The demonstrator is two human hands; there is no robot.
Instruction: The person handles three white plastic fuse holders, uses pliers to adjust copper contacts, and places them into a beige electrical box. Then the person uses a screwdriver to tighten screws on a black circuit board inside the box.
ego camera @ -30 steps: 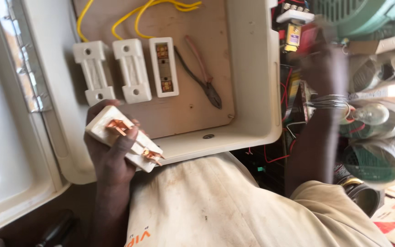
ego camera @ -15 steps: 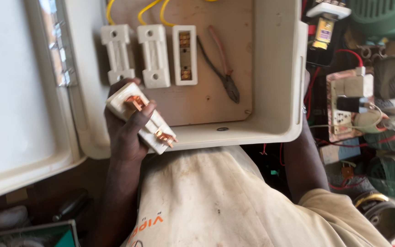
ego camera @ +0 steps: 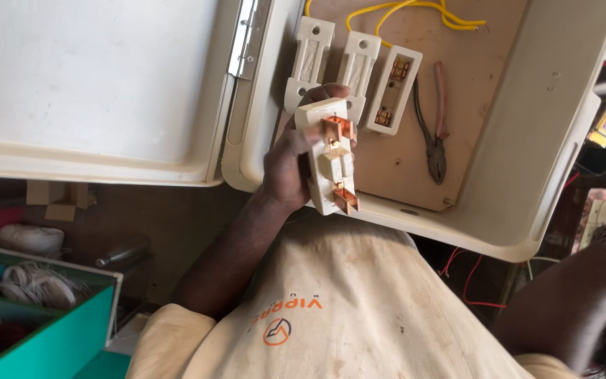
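Holding a cream fuse carrier point(ego camera: 331, 156) with copper blades turned toward the camera, the left hand point(ego camera: 290, 163) has its grip closed round the carrier's back and side, thumb along the near edge. Since a second ago the carrier has come up from near the lap to sit in front of the open enclosure point(ego camera: 527, 140), just before the row of three fuse bases point(ego camera: 352, 70) on the wooden backboard; the rightmost base shows its bare contacts. Pliers point(ego camera: 435, 123) lie beside that row, under yellow wires point(ego camera: 415, 10). The right arm point(ego camera: 583, 295) has dropped from the shelf clutter; its hand seems out of frame, so I cannot tell its grip.
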